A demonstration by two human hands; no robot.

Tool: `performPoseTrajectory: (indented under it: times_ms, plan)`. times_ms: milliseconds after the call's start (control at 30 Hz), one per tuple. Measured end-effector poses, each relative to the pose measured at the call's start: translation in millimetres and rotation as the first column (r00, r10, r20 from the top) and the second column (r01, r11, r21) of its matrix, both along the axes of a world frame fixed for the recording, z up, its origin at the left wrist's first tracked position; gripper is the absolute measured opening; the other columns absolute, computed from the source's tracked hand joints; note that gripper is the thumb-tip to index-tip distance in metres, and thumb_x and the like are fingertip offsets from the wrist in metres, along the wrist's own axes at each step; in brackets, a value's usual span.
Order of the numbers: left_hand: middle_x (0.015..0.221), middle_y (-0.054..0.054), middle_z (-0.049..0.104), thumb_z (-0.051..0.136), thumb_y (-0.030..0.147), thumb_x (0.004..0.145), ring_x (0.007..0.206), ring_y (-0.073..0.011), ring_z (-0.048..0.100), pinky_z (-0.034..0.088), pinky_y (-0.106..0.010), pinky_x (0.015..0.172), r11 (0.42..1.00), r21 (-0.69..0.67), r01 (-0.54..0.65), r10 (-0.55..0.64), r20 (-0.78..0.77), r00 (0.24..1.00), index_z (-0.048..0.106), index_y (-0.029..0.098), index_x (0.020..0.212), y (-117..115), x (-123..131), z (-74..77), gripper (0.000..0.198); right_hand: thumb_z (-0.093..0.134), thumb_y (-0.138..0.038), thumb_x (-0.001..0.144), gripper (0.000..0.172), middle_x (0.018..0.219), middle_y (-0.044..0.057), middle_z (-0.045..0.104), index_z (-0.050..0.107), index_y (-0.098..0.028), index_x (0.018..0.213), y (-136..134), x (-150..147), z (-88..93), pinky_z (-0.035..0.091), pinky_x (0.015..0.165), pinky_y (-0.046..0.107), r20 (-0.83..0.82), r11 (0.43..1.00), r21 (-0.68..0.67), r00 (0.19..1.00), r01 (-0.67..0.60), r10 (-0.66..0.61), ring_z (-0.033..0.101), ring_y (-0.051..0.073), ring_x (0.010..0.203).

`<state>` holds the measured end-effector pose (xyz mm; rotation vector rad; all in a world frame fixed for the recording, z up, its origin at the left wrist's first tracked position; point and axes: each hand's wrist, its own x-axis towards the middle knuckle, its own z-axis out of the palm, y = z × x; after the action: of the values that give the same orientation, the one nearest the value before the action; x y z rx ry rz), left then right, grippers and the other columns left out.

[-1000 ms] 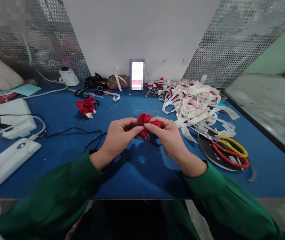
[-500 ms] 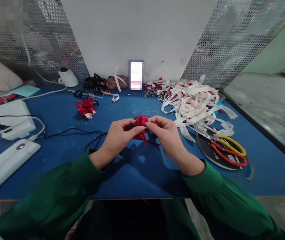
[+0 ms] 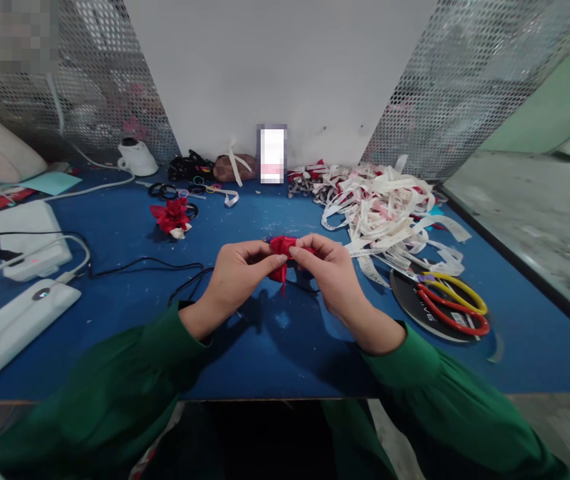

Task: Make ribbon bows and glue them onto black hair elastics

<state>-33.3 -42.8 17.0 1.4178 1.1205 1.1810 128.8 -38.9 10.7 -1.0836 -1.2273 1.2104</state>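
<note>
A small folded piece of red satin ribbon [image 3: 283, 248] is pinched between both hands above the middle of the blue table. My left hand [image 3: 237, 270] grips its left side with thumb and fingers, and my right hand [image 3: 332, 273] has the right side. One loose red end hangs down below the fingertips. The fingers cover much of the ribbon, so its full shape is hidden. Farther back on the left, a finished-looking red ribbon flower [image 3: 171, 217] with a pale underside lies beside black hair ties [image 3: 163, 191].
At the right lie a heap of white ribbon strips [image 3: 379, 200] and scissors [image 3: 457, 310] with red and yellow handles, on a black disc [image 3: 405, 300]. A phone [image 3: 272, 155] stands against the back panel. White power strip [image 3: 19, 327], cables and a white cup [image 3: 137, 159] occupy the left.
Both hands keep hold of the red ribbon in nearly the same place. Its loose hanging end has shifted slightly to the left, and the view has moved a little.
</note>
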Motion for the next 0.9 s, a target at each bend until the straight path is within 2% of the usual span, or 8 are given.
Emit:
performPoseTrajectory:
  times_ms: [567,900]
  plan:
    - [0.059,0.000,0.063,0.075,0.033,0.080,0.058,-0.0123,0.054,0.045,-0.025,0.059,0.996,0.093,0.006,0.009,-0.163,0.987,0.066,0.017,0.061,-2.2,-2.4,6.2,0.027,0.075,-0.037,0.076,0.021,0.064,-0.004,0.054,0.064,-0.019,0.071,-2.5,1.5,1.2,0.031,0.058,0.027,0.009,1.000,0.005,1.000,-0.017,0.017,0.041,0.010,0.060]
    - [0.058,0.003,0.059,0.073,0.028,0.082,0.057,-0.0100,0.048,0.040,-0.023,0.057,0.990,0.139,0.019,0.008,-0.193,0.981,0.062,0.016,0.061,-0.8,-4.1,4.1,0.026,0.073,-0.037,0.076,0.022,0.065,-0.003,0.054,0.063,-0.018,0.071,-1.3,1.3,1.1,0.031,0.059,0.027,0.041,1.000,0.015,0.999,-0.021,0.021,0.041,0.011,0.061]
